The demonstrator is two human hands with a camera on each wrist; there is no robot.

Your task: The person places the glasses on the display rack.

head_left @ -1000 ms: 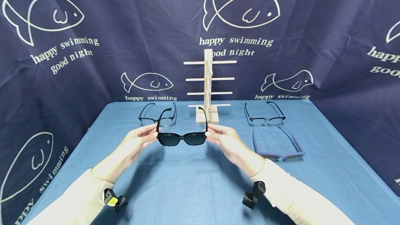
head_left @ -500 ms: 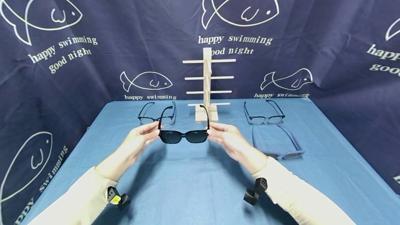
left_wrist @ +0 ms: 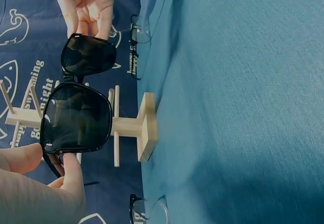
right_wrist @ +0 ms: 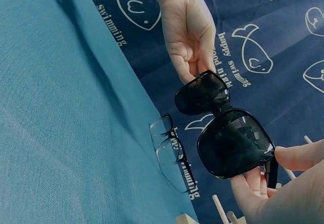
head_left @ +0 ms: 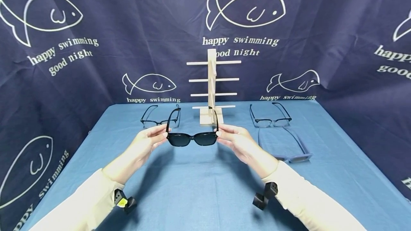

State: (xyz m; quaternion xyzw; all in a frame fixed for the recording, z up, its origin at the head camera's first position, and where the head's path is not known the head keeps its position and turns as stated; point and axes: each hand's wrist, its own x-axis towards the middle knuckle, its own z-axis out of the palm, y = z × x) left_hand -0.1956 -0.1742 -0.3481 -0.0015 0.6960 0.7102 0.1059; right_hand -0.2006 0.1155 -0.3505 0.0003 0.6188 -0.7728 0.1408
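A pair of black sunglasses with dark lenses is held up over the blue table, temples unfolded and pointing away from me. My left hand pinches the left hinge corner between thumb and fingers. At the opposite corner my right hand grips the frame the same way. The left wrist view shows the lenses from the front side, with the left thumb and fingers at the near end. In the right wrist view the sunglasses span between both hands. Beyond them stands a wooden display rack with several crossbars.
Clear-lens glasses lie behind my left hand, partly covered by the sunglasses' temple. Another clear pair lies at the back right. Blue-framed sunglasses rest in front of it, close to my right forearm. A fish-print curtain surrounds the table.
Both hands have carried the sunglasses slightly rightward and a little up, so they now sit more in front of the rack's base. The grip stays the same.
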